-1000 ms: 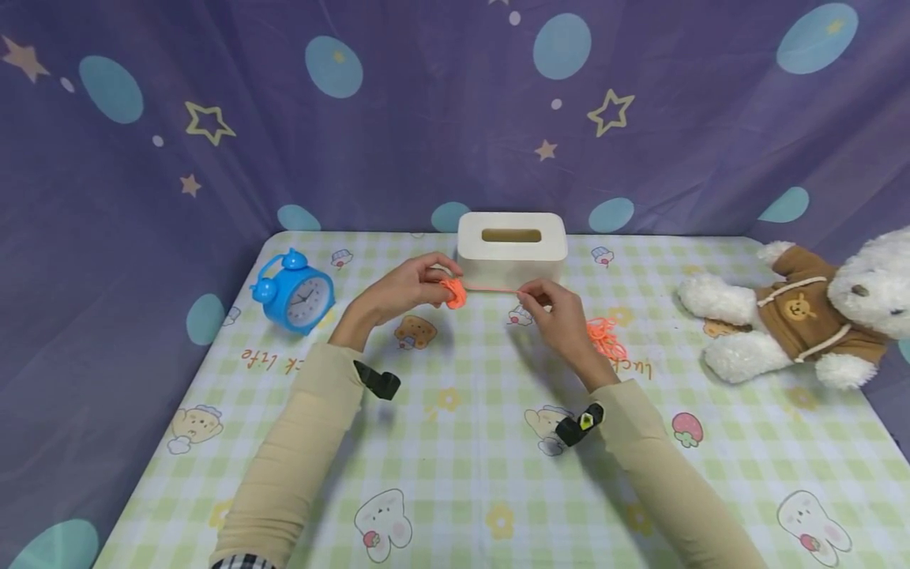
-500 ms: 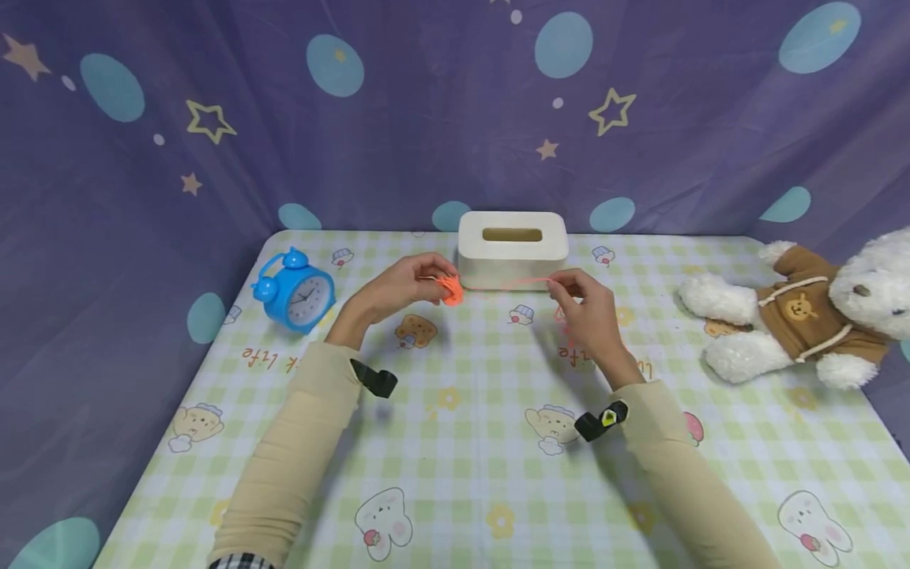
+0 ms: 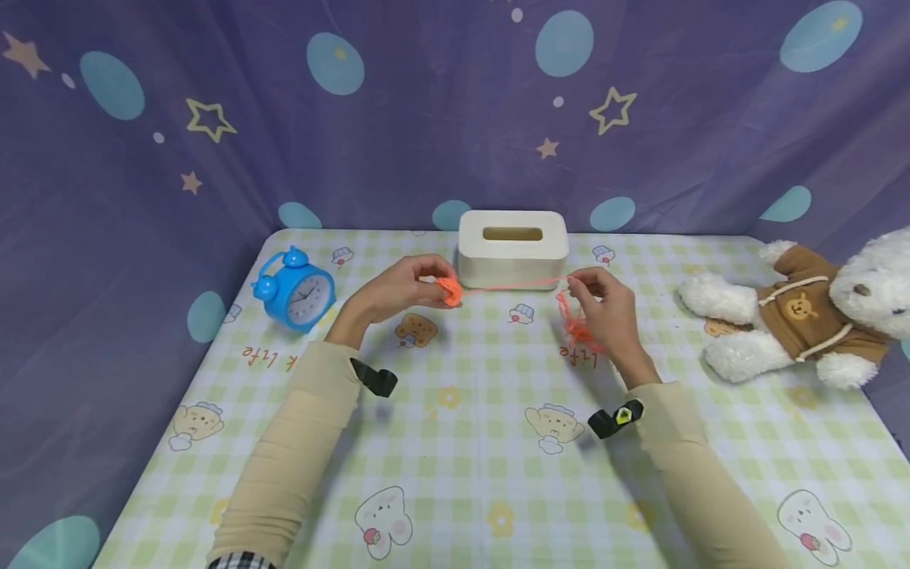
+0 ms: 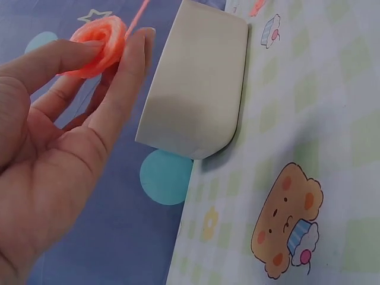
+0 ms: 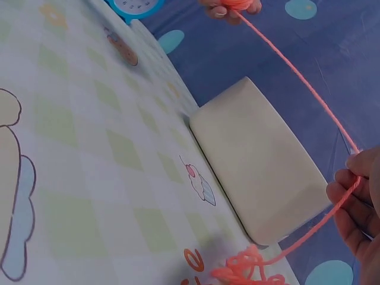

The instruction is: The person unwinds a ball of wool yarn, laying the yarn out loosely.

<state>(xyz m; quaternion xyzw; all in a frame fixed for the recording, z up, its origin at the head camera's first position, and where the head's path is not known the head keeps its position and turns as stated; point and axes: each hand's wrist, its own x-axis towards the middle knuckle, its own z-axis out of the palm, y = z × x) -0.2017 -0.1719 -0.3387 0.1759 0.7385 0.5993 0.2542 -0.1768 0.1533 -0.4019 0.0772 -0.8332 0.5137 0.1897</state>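
The right hand (image 3: pixel 607 308) had drawn farther rightward, pinching the strand (image 5: pixel 297 72); the left hand (image 3: pixel 411 284) gripped the coil (image 3: pixel 451 292) near the white box (image 3: pixel 512 259). I judged it soft, light, best pinched by its rim.

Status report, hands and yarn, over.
Left hand holds orange yarn coil; right hand pinches its strand. Strand straight between them. White box behind, apparently not blocking.

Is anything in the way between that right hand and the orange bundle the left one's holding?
Nothing visible is. The right hand pinches a thin orange yarn strand that runs uninterrupted to the coiled orange yarn bundle in the left hand. The off-white rectangular box stands behind the strand, not across it.
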